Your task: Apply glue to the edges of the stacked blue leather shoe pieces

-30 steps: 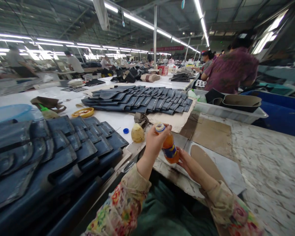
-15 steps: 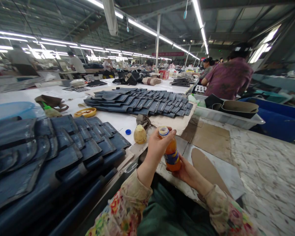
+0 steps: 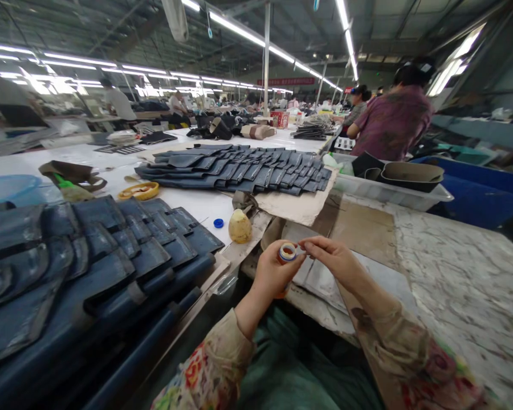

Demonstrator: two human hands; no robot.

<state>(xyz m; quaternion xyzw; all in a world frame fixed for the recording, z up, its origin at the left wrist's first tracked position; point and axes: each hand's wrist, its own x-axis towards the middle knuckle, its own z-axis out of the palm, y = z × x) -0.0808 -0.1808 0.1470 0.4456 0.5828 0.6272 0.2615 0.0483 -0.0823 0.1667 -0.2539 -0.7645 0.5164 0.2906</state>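
My left hand (image 3: 268, 269) is wrapped round the upper part of an uncapped orange plastic bottle (image 3: 287, 251), which stands fairly upright in front of my lap. The fingers cover most of its body. Beside the bottle's mouth, my right hand (image 3: 331, 259) is closed in a pinch at the rim. Whatever lies between those fingertips is too small to make out. A blue bottle cap (image 3: 218, 223) rests on the white table, close to a stained, yellowish, rounded container (image 3: 240, 226).
Overlapping dark blue panels (image 3: 111, 245) cover the left side, with another stack (image 3: 239, 168) farther back. A yellow ring-shaped roll (image 3: 138, 191) lies between them. At right are a white plastic tray (image 3: 393, 192) and a blue bin (image 3: 487, 196). A person (image 3: 397, 122) stands beyond.
My right hand has left the bottle's base and come up to its mouth in a pinch. The bottle is lower, its label now hidden. The whole view has shifted slightly.
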